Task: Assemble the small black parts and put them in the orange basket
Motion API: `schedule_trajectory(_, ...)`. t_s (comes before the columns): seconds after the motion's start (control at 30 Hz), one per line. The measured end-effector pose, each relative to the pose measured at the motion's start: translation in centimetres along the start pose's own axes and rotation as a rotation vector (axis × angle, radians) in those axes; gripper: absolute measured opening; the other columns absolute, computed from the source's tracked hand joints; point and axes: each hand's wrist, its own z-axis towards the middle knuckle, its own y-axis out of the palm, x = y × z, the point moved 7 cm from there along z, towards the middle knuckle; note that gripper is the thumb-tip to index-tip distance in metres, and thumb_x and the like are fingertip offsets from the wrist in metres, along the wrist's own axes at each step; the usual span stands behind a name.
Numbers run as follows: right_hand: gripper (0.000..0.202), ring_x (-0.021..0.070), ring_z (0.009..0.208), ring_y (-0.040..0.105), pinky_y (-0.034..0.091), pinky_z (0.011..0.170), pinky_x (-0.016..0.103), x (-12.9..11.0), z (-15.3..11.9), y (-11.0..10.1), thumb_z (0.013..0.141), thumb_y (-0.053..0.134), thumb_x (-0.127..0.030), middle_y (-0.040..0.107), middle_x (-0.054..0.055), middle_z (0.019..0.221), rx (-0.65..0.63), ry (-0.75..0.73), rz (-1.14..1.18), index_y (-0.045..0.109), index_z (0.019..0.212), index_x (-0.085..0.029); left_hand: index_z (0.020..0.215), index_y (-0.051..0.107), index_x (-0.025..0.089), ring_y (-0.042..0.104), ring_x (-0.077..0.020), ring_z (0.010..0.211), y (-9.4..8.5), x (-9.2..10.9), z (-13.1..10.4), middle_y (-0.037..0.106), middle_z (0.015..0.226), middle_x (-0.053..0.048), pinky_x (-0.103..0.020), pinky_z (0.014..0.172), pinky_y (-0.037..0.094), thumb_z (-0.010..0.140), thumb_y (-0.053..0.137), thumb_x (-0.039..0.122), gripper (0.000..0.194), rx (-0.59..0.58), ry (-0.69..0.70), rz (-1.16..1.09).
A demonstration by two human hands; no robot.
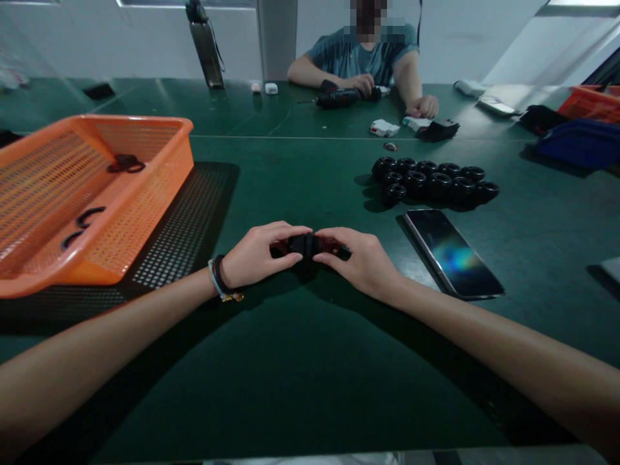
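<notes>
Both my hands meet near the middle of the green table (300, 361), pinching a small black cylindrical part (305, 245) between them. Fingers and thumb of my left hand (261, 252) close on its left end. On the right end, my right hand (356, 258) grips in the same way. The fingers cover much of the part, so its exact kind is hard to make out. Beyond my right hand lies a cluster of several glossy black round parts (438, 184) with holes in their tops.
An orange basket (159, 194) with a few black rings (126, 163) stands left. A phone (453, 255) lies right of my hand. Across the table sits a person (363, 58) with a hand on a power drill (339, 97). A bottle (206, 51) and a blue bin (581, 143) stand farther back.
</notes>
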Motion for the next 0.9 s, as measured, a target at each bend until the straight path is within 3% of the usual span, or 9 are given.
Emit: schedule_trajectory(0.9, 0.020, 0.0172, 0.072, 0.064, 0.051, 0.064, 0.030, 0.27, 0.08, 0.23, 0.082, 0.062, -0.023, 0.072, 0.006, 0.088, -0.043, 0.039, -0.047, 0.066, 0.100, -0.016, 0.117, 0.060, 0.014, 0.062, -0.0130, 0.081, -0.04, 0.04, 0.03, 0.064, 0.104, -0.007, -0.023, 0.071, 0.051, 0.081, 0.058, 0.025, 0.038, 0.013, 0.016, 0.024)
